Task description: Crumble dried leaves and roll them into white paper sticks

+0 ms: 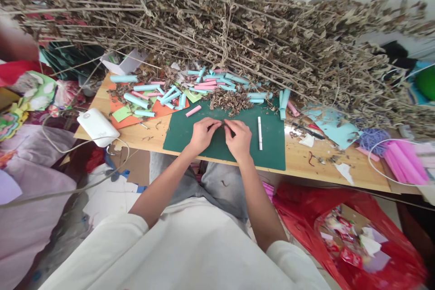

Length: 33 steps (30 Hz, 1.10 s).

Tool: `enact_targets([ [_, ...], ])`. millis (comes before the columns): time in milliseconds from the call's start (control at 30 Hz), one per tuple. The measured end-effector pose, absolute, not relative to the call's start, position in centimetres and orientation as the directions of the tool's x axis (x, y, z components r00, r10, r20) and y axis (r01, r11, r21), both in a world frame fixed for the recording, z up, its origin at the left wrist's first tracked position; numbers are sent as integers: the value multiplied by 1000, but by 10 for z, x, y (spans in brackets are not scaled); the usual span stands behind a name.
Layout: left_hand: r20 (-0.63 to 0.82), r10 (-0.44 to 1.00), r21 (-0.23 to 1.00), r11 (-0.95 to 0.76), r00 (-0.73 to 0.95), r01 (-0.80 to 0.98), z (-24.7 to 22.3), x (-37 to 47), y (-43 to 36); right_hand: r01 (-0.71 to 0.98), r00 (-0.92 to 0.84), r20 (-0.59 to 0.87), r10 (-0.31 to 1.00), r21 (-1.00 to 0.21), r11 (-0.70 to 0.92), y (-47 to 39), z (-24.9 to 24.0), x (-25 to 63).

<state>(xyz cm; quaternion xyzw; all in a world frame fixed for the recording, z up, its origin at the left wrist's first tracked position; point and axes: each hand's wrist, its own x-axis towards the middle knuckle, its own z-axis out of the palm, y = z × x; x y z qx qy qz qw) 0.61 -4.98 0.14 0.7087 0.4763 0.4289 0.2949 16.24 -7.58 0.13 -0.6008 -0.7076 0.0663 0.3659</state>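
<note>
Green cutting mat [190,138] lies at the middle of the wooden surface [340,167], and both hands work over it. The left hand [203,134] and the right hand [239,138] meet at a thin dark stem [227,127], each grip pinched on one end of it; what the stem is made of is too small to tell. At the right hand's 3 o'clock lies a white stick [259,132], apart from the fingers. Toward 12 o'clock sits a heap of crumbled dry leaves [229,99], and beyond it rolled paper tubes [170,95] in pale blue and pink (dozens, loosely scattered). A great bundle of dried branches [238,22] hangs over the far edge. At 9 o'clock rests a white device [98,127] with its cable.

To do this well, the person would likely keep both pinches close together, so the thin piece does not bend or snap, and hold it low over the mat, where a dropped piece stays in sight.
</note>
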Motion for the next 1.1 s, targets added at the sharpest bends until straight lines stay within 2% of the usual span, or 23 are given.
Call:
enact_targets([
  [267,317,923,829,-382,219,408,1,5,-50,842,-60,541,839,-424,334,-77,2,156],
  [600,300,926,841,-369,227,395,5,5,-51,830,-107,595,797,-388,401,-78,3,156],
  [1100,307,927,829,-371,214,418,10,5,-52,839,-69,578,813,-406,361,-78,0,156],
])
